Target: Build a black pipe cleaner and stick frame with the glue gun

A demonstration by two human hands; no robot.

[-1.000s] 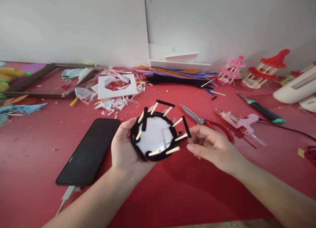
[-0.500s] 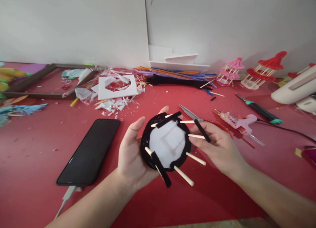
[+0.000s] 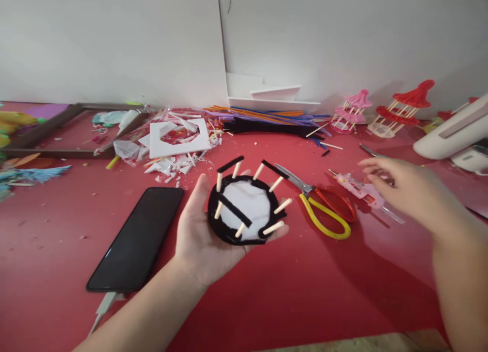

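Observation:
On the palm of my left hand rests a round white base with a fuzzy black rim. My left fingers and thumb curl around its edge. Several short wooden sticks stand up from the rim. Three short black pipe cleaner strips bridge pairs of sticks, two at the back and one at the front left. My right hand hovers by the pink glue gun, fingers bent and apart, with nothing seen in it. It hides most of a dark-handled tool whose metal tip shows.
Scissors with red and yellow handles lie beside the base. A black phone with a cable lies left. Behind are white foam scraps, pipe cleaners, and small pink and red stick towers.
My right hand has let go of a black strip, now across two sticks at the back right, and moved right toward the glue gun. The base has tilted and turned in my left hand.

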